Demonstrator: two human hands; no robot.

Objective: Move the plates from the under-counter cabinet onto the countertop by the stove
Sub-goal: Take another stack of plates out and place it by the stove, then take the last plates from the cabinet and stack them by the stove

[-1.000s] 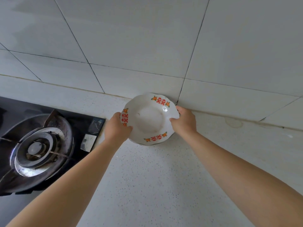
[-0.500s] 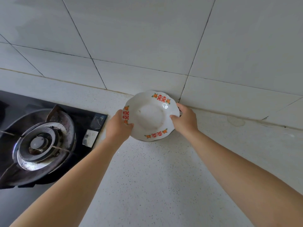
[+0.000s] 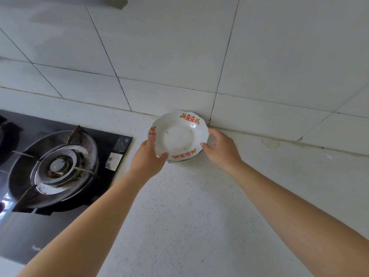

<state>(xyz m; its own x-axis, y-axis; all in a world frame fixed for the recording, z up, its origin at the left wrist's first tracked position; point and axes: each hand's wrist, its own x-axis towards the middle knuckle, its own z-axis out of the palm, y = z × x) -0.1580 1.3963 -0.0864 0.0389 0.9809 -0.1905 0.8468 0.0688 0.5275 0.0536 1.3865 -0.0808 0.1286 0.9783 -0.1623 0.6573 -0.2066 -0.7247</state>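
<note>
A white scalloped plate point(image 3: 177, 136) with red and orange flower marks sits on the speckled countertop point(image 3: 189, 216), close to the tiled wall and just right of the stove point(image 3: 58, 166). My left hand point(image 3: 147, 158) grips its near-left rim, thumb over the edge. At the plate's right edge my right hand point(image 3: 221, 150) has its fingers spread, the thumb tip just at the rim and the other fingers off it. The under-counter cabinet is out of view.
The black glass stove top with a round burner and metal pan supports fills the left side. A white tiled wall point(image 3: 259, 66) rises right behind the plate. Pale speckled countertop stretches to the right and toward me.
The plate has come down onto the counter by the wall. My right hand has loosened from the rim and spread its fingers. My left hand stays on the rim.
</note>
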